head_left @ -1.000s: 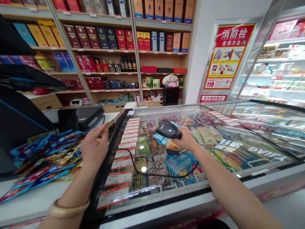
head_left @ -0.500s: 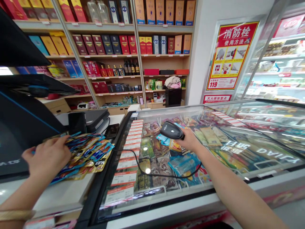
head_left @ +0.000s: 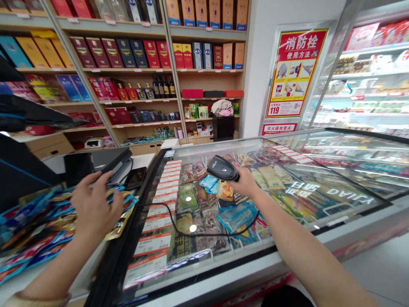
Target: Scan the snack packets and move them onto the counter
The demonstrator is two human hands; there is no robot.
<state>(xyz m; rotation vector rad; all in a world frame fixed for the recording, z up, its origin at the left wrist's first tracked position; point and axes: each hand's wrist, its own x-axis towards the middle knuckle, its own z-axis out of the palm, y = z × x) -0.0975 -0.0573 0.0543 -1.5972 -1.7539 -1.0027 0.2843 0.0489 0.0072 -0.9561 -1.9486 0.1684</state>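
My right hand (head_left: 244,182) grips a black handheld barcode scanner (head_left: 223,168) above the freezer's glass top, its nose aimed left and away. A cable (head_left: 204,235) loops over the glass below it. Under the scanner lie small blue packets (head_left: 209,182) and an orange packet (head_left: 225,190); I cannot tell whether they are on or beneath the glass. My left hand (head_left: 96,209) is over a heap of shiny snack packets (head_left: 41,226), mostly blue and gold, on the counter. Its fingers are spread and curved, with nothing visibly held.
A glass-topped chest freezer (head_left: 191,294) full of wrapped goods fills the middle and right. A dark phone (head_left: 136,178) lies by its left edge, near black counter equipment (head_left: 108,160). Shelves of boxed bottles (head_left: 128,71) stand behind, and a red notice (head_left: 297,72) hangs on the wall.
My left hand has moved right across the packet heap and its fingers have spread. The view has swung right, with more of the heap showing. The scanner stays in my right hand.
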